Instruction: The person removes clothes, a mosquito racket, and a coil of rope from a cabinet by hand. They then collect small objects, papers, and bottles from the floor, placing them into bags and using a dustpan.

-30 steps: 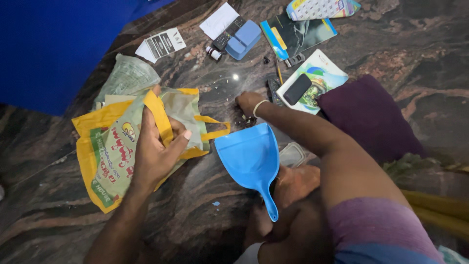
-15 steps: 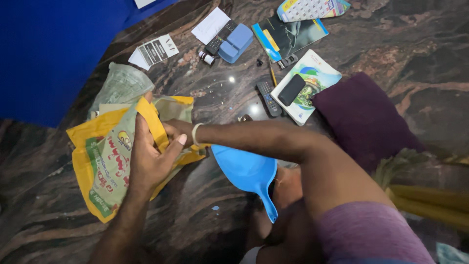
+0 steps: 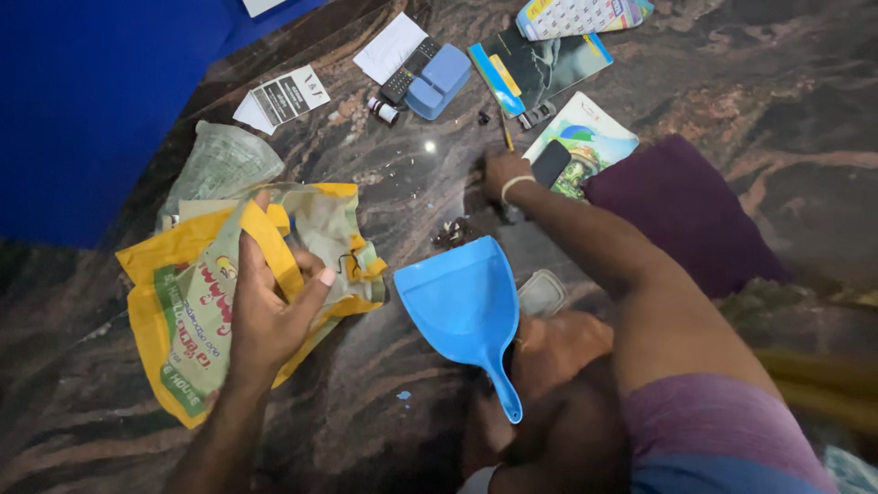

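On the dark stone floor (image 3: 366,402), the yellow-and-green carrier bag (image 3: 192,320), likely light, limp and best gripped at its hemmed rim, lies mouth-open in the clenched left hand (image 3: 265,316), beside a blue dustpan (image 3: 462,302); the right hand (image 3: 503,174), grip unclear, touches small debris (image 3: 455,231).

Polished dark veined stone floor (image 3: 750,101) meets a blue wall (image 3: 91,91), lamp-glinted.

Right hand (image 3: 501,174) covers most of the remote, only a sliver showing. Calendar (image 3: 578,14) cut by top edge. Left hand's (image 3: 265,306) fingertips tucked inside the yellow bag (image 3: 183,311). Small dark debris (image 3: 453,231) beside the dustpan (image 3: 462,302) too small to identify.
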